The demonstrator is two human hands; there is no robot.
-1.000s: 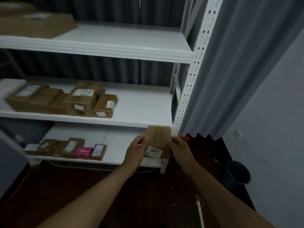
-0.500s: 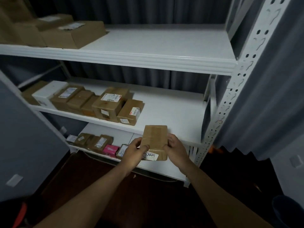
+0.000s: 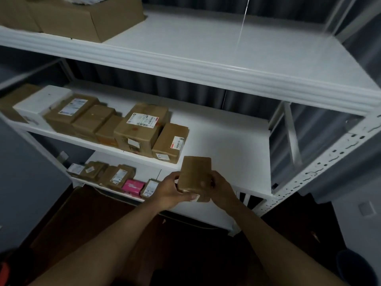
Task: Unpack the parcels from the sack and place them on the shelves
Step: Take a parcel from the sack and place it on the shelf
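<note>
left hand (image 3: 172,193) and right hand (image 3: 221,188): both grip the small brown cardboard parcel (image 3: 195,176) | parcel: at front edge of white middle shelf (image 3: 231,149), beside other brown boxes (image 3: 142,131)

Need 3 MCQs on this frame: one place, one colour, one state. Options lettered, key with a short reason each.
1. Where is the held parcel?
A. On the top shelf
B. In front of the middle shelf
C. On the floor

2. What colour is the odd parcel on the bottom shelf?
A. Pink
B. Green
C. Blue

3. How is the held parcel gripped?
A. Left hand only
B. Right hand only
C. Both hands

Key: 1 B, it hangs at that shelf's front edge. 2 A, pink among brown boxes. 3 C, left hand and right hand clasp its sides.
</note>
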